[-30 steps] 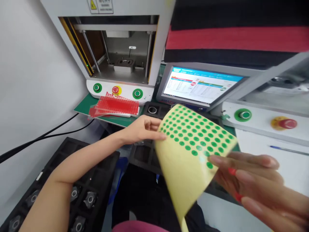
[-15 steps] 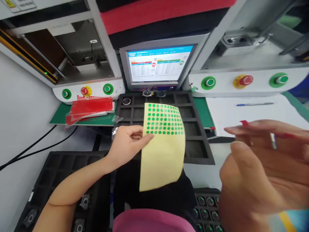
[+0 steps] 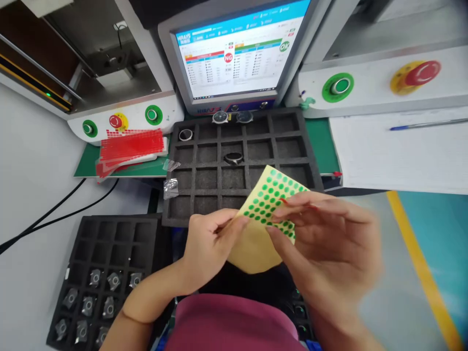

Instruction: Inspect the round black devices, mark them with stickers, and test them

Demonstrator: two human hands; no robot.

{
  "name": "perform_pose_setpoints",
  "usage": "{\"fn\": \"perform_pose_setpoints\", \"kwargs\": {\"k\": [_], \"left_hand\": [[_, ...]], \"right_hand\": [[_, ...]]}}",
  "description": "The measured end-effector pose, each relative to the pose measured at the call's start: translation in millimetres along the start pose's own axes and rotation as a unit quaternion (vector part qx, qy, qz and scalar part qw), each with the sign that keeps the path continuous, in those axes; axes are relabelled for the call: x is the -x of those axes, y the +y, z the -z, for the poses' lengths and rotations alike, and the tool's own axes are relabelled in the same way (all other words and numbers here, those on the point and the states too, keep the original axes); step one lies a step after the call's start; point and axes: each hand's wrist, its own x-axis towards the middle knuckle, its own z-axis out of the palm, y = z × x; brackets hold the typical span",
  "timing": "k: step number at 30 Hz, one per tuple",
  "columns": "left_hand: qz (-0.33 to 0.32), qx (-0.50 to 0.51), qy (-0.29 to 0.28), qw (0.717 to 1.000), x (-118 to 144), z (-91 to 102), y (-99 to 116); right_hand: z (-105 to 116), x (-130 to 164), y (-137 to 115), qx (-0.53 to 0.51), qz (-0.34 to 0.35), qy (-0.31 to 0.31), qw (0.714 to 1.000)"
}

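My left hand (image 3: pixel 215 243) pinches the left edge of a pale yellow sheet of round green stickers (image 3: pixel 268 192), thumb on the front face. The sheet is tilted, and its bare lower part hangs bent below the dots. At the right side of the sheet, my right hand (image 3: pixel 325 243) has its thumb and fingertips drawn together over the green dots. Whether a single sticker is between those fingertips I cannot tell. Behind the sheet lies a black foam tray (image 3: pixel 208 175) with square pockets, and a round watch-like part (image 3: pixel 233 157) sits in it.
More round watch parts (image 3: pixel 220 117) lie along the tray's far edge. A screen (image 3: pixel 241 53) stands behind, between two machines with green buttons (image 3: pixel 341 86) and red stop buttons. Red sticker sheets (image 3: pixel 131 146) lie left, a pen (image 3: pixel 427 125) on paper right. Another foam tray (image 3: pixel 106 246) holds wrapped parts.
My right hand has come in from the right to the sticker sheet. The sheet has turned clockwise and bent. The view has shifted, and a watch part in the tray now shows.
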Motion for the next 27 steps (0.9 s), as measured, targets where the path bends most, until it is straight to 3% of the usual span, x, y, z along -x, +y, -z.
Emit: {"fn": "perform_pose_setpoints", "kwargs": {"k": [5,10,18,27], "left_hand": [[-0.05,-0.02,-0.065,0.996,10,-3.1,1],[-0.121,-0.066,-0.07,0.988,13,-0.6,6],[-0.109,-0.059,-0.094,0.988,14,-0.8,12],[-0.139,-0.11,-0.075,0.981,16,-0.1,10]], "right_hand": [[-5,5,2,0.046,0.029,-0.005,0.999],[0,5,0,0.102,0.056,-0.019,0.993],[1,11,2,0.167,0.103,-0.021,0.98],[2,16,5,0.177,0.127,-0.022,0.976]]}}
